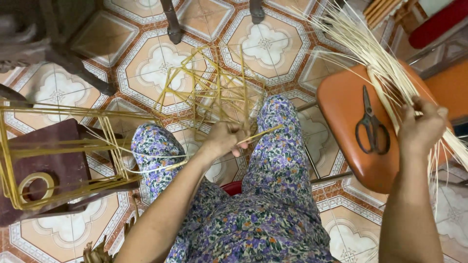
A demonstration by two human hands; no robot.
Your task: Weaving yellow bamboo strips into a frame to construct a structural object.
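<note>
My left hand [223, 139] closes tight around the bamboo stick frame [214, 92], while my right hand [420, 127] pinches pale strips [385, 63] lying across the orange stool [351, 107].

Frame [214, 92] in the left hand [222, 139]: thin yellow bamboo-like sticks, looking matt and dry. Strips [390, 73] under the right hand [421, 129]: pale straw-coloured fibre, looking smooth and faintly shiny. Scissors [371, 127]: dark metal, appearing dull. Chair seat [346, 97]: orange, smooth, reflecting light glossily. Floor [263, 44]: patterned ceramic tiles, showing a glazed sheen. Stool [58, 160]: dark wood, looking worn. Tape roll [36, 182]: yellowish, glossy. Trousers [273, 214]: floral cloth, looking matt.
</note>
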